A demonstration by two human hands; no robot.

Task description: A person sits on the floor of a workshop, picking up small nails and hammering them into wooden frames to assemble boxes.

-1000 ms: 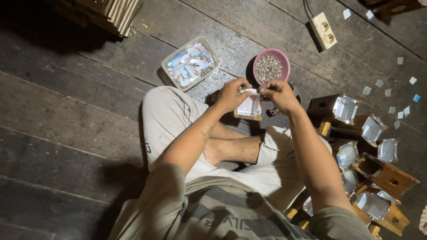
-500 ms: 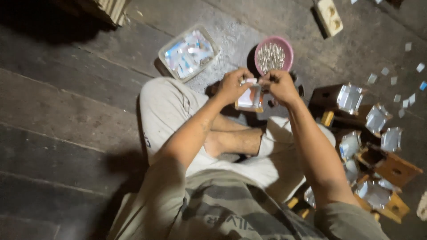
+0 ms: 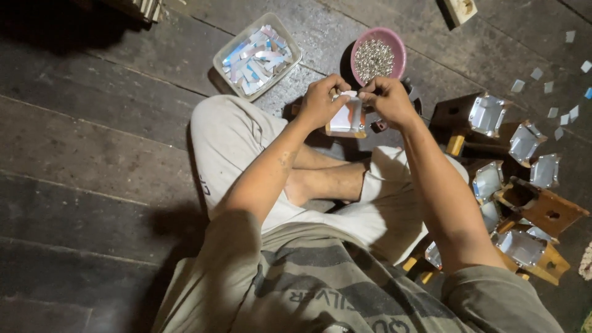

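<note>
Both hands have barely shifted. Left hand (image 3: 320, 102) and right hand (image 3: 387, 98) pinch with their fingers one small wooden block faced with shiny silver foil (image 3: 346, 117), held above the floor (image 3: 92, 154) near one pink bowl (image 3: 394, 43) and one clear tray (image 3: 225, 58).

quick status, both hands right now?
Left hand: closed on the small wooden piece with a shiny metal face.
Right hand: fingers pinched at that piece's top edge.

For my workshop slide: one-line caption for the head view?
Seated on dark floor planks, left hand and right hand hold a small wooden, foil-lined box before a pink bowl of silver bits.
</note>
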